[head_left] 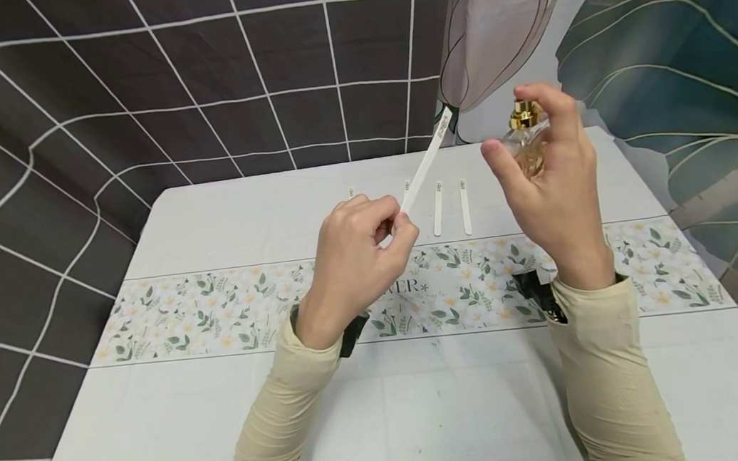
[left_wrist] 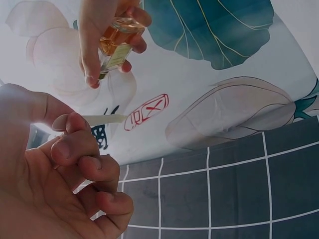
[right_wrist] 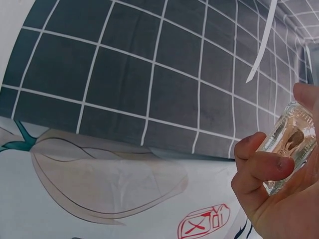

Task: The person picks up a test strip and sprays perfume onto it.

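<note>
Black cloth with thin white grid lines (head_left: 68, 159) stands along the left and back edges of the surface (head_left: 432, 404), its folds rippling at the left. Next comes the left grip (head_left: 364, 256), closed in a pinch between thumb and finger on the lower end of a flat white strip (head_left: 427, 162), with the remaining fingers loosely curled. This stiff, narrow strip slants upward to the right, its printed end free in the air. Beyond it, similar white strips (head_left: 465, 206) lie near the back edge, some partly hidden by the left grip, above a flowered band (head_left: 188, 314) crossing the surface. Open air separates the raised strip from the clear glass bottle (head_left: 531, 155), held up at the right. The right grip (head_left: 558, 196) is wrapped round this bottle, index finger at its shiny gold top (head_left: 524, 114). Rightmost hangs a smooth leaf-printed curtain (head_left: 664, 45).
</note>
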`<control>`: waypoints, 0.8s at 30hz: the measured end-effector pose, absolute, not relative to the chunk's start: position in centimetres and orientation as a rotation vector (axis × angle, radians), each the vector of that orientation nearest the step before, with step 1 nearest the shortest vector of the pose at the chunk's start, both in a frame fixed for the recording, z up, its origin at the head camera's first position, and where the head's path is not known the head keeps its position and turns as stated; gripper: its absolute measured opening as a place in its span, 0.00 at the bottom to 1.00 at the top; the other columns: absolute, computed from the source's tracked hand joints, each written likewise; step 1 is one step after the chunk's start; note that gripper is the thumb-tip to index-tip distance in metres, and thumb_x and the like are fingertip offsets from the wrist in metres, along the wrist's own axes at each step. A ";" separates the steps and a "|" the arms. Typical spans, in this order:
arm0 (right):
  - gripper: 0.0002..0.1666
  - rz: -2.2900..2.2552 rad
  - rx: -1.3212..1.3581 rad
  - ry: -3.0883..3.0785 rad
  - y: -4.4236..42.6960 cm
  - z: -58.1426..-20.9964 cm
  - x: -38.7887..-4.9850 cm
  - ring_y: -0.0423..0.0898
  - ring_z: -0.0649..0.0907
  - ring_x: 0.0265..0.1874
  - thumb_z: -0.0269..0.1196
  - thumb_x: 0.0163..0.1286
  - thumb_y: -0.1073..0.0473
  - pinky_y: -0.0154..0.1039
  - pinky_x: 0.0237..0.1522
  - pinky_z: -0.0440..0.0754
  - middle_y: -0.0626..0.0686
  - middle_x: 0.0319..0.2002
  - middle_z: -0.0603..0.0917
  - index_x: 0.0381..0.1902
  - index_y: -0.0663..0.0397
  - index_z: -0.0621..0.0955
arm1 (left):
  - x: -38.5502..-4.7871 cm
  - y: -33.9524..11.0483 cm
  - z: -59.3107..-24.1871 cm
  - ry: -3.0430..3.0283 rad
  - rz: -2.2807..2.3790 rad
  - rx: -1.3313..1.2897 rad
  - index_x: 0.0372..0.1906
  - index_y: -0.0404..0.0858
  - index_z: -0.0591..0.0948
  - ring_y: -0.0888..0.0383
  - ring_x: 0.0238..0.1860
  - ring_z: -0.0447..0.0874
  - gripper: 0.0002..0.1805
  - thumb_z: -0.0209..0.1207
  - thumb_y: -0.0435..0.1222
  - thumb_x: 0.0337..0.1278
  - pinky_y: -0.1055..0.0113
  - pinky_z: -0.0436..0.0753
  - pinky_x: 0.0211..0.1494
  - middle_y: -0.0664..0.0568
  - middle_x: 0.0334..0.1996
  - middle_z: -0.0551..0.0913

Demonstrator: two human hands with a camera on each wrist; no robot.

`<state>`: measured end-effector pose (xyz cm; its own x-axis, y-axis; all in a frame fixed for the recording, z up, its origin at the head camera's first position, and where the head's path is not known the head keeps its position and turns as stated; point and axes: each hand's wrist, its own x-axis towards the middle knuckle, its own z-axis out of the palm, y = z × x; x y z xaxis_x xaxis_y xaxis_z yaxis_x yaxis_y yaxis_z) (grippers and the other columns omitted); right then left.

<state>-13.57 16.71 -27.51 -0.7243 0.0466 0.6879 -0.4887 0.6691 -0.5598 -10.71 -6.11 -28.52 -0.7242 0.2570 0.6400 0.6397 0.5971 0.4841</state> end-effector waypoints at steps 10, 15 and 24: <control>0.32 1.009 0.320 -2.212 16.6 -27.3 -13.4 0.41 0.65 0.27 0.63 0.73 0.48 0.31 0.27 0.62 0.57 0.62 0.76 0.71 0.46 0.69 | -10.7 -6.2 -28.5 -2.316 -0.981 -0.709 0.15 0.43 0.72 0.60 0.20 0.62 0.13 0.53 0.31 0.53 0.64 0.63 0.27 0.57 0.12 0.62; 0.32 0.985 0.345 -2.209 16.7 -27.4 -13.5 0.41 0.65 0.27 0.62 0.74 0.47 0.31 0.25 0.62 0.60 0.60 0.76 0.71 0.48 0.69 | -10.7 -6.2 -28.5 -2.315 -0.978 -0.712 0.16 0.43 0.73 0.60 0.21 0.62 0.13 0.53 0.31 0.53 0.65 0.64 0.28 0.57 0.13 0.62; 0.32 1.020 0.288 -2.228 16.6 -27.3 -13.4 0.41 0.65 0.28 0.64 0.72 0.49 0.32 0.27 0.62 0.56 0.61 0.76 0.70 0.46 0.70 | -10.7 -6.1 -28.5 -2.313 -0.978 -0.717 0.16 0.43 0.72 0.60 0.20 0.61 0.13 0.53 0.31 0.53 0.65 0.64 0.28 0.57 0.12 0.62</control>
